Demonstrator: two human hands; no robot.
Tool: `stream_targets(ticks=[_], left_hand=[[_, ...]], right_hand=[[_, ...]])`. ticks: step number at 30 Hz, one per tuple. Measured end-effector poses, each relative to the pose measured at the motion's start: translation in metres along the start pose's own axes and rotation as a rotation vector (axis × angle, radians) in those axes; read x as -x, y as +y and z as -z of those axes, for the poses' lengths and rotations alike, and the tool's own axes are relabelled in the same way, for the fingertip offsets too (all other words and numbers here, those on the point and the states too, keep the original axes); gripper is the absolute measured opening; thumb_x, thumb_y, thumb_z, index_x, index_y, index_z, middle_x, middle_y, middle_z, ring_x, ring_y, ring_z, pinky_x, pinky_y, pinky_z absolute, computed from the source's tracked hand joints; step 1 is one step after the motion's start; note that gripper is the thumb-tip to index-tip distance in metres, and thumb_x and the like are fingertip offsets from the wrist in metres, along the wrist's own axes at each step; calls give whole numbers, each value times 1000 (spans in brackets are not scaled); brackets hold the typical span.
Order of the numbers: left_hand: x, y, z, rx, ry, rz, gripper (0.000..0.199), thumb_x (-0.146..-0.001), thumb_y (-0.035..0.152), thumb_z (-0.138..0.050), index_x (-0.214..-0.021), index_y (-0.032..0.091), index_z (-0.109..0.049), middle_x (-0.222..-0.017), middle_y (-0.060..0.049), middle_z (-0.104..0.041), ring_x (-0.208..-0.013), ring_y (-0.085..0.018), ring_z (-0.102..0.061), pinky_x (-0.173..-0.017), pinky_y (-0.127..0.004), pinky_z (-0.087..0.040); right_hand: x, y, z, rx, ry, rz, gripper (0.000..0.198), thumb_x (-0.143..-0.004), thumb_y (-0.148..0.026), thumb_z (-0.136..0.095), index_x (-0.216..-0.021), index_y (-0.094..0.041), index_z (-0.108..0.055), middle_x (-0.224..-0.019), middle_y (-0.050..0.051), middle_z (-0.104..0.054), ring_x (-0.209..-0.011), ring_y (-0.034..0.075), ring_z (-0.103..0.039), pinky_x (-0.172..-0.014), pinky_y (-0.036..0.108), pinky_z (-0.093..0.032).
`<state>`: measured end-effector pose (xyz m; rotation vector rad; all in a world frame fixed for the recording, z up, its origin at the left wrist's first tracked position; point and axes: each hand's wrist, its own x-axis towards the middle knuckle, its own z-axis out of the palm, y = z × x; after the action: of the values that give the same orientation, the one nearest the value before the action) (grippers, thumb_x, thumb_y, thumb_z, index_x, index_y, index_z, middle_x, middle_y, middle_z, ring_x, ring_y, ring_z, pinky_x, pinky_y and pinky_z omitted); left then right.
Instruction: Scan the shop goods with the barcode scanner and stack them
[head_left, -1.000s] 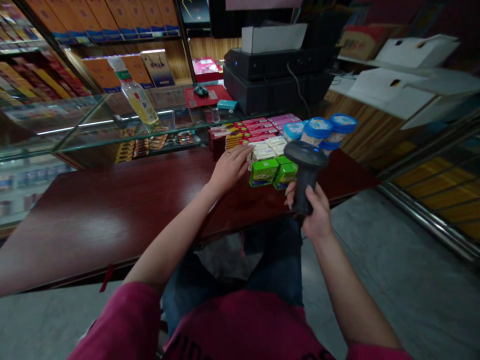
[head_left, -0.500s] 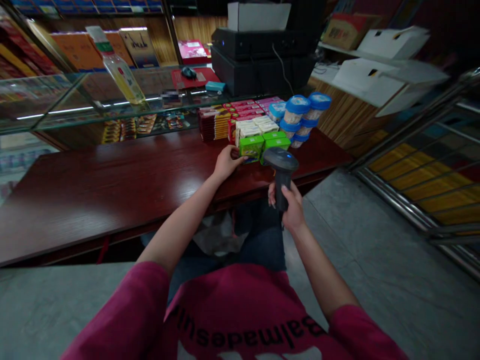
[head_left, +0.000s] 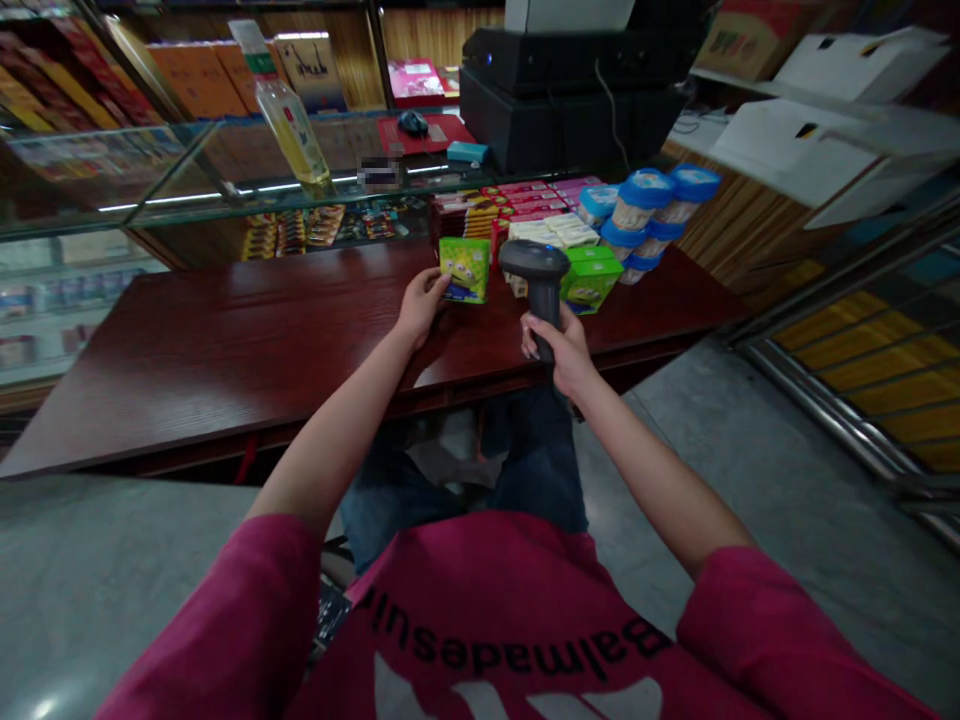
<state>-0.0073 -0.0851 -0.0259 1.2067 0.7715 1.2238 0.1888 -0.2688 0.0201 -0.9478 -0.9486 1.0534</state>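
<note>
My left hand [head_left: 424, 303] is closed on the left edge of a small green box [head_left: 465, 272] with a cartoon print, its front turned toward me. In my right hand [head_left: 561, 345] is a dark grey barcode scanner [head_left: 537, 262], gripped by its handle and upright, with a blue light on its head. The scanner is to the right of the held box and hides part of the goods behind it. Another green box [head_left: 591, 278] stands just right of the scanner. White packs [head_left: 570, 232] sit behind, and blue-lidded tubs [head_left: 645, 190] are stacked at the right.
The dark red wooden counter [head_left: 247, 345] runs in front of me. A glass display case [head_left: 187, 200] lies behind it, bearing a bottle of yellow liquid [head_left: 292, 130] and a mouse [head_left: 412, 122]. Black equipment [head_left: 540, 110] stands at the back; a metal rack [head_left: 817, 400] is at the right.
The green box in my left hand has moved left, away from the other green box, and its printed front now shows. My right hand has brought the scanner up and left.
</note>
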Motion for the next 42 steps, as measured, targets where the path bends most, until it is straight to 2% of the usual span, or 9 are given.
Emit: stream_targets(ticks=[4, 8, 11, 15, 20, 28, 37, 40, 42], left_hand=[[0, 22, 62, 161, 118, 56, 15, -102, 31, -74, -108, 18, -76, -104, -5, -80, -91, -16, -75, -84, -26, -61], [-1, 44, 118, 264, 314, 48, 19, -100, 37, -77, -100, 18, -75, -96, -4, -80, -86, -14, -74, -84, -26, -61], [-5, 55, 153, 277, 419, -8, 18, -101, 37, -75, -96, 19, -75, -93, -2, -80, -84, -14, -74, -84, -27, -61], [-9, 58, 185, 288, 526, -74, 18, -101, 37, -76, -94, 21, -76, -94, -1, -81, -88, -14, -74, -85, -26, -59], [-12, 53, 200, 290, 588, -103, 19, -100, 37, -76, -92, 20, -77, -91, -3, -80, -91, -16, -75, -92, -30, -60], [-16, 53, 194, 271, 623, -102, 20, -106, 34, -67, -93, 20, -74, -96, -7, -81, -101, -20, -78, -102, -39, -60], [-3, 59, 194, 136, 513, -104, 22, -104, 40, -71, -103, 19, -76, -106, -7, -83, -113, -21, -76, -98, -32, -62], [5, 65, 208, 62, 535, -133, 23, -98, 39, -78, -110, 20, -76, -114, -6, -82, -110, -20, -76, -94, -30, -62], [13, 71, 227, -25, 582, -178, 28, -92, 35, -83, -115, 21, -75, -121, -7, -81, -112, -20, -76, -96, -29, -61]], right_hand=[[-40, 11, -36, -92, -177, -68, 41, -77, -36, -90, -90, -26, -52, -68, -8, -56, -50, 8, -46, -51, 25, -43], [-74, 24, -78, -112, -386, -191, 43, -76, -37, -89, -94, -25, -52, -67, -8, -57, -49, 9, -48, -48, 25, -43], [-86, 35, -105, -134, -532, -276, 46, -76, -41, -88, -99, -25, -52, -66, -9, -56, -45, 9, -45, -44, 25, -39], [-86, 49, -123, -211, -579, -306, 45, -78, -43, -88, -94, -24, -50, -67, -9, -55, -42, 7, -41, -42, 23, -35], [-83, 53, -124, -222, -567, -286, 42, -82, -43, -86, -90, -24, -49, -68, -8, -55, -43, 6, -40, -41, 23, -35], [-81, 50, -126, -230, -532, -270, 42, -83, -42, -85, -88, -25, -47, -68, -8, -54, -44, 6, -40, -41, 23, -34], [-79, 46, -126, -207, -536, -272, 45, -82, -44, -87, -90, -26, -47, -71, -8, -54, -44, 7, -40, -41, 24, -34], [-79, 47, -124, -196, -528, -299, 45, -82, -44, -88, -89, -25, -47, -71, -7, -55, -44, 7, -41, -41, 24, -35], [-80, 48, -122, -186, -521, -328, 46, -81, -43, -88, -88, -25, -47, -71, -7, -55, -45, 7, -42, -42, 24, -36]])
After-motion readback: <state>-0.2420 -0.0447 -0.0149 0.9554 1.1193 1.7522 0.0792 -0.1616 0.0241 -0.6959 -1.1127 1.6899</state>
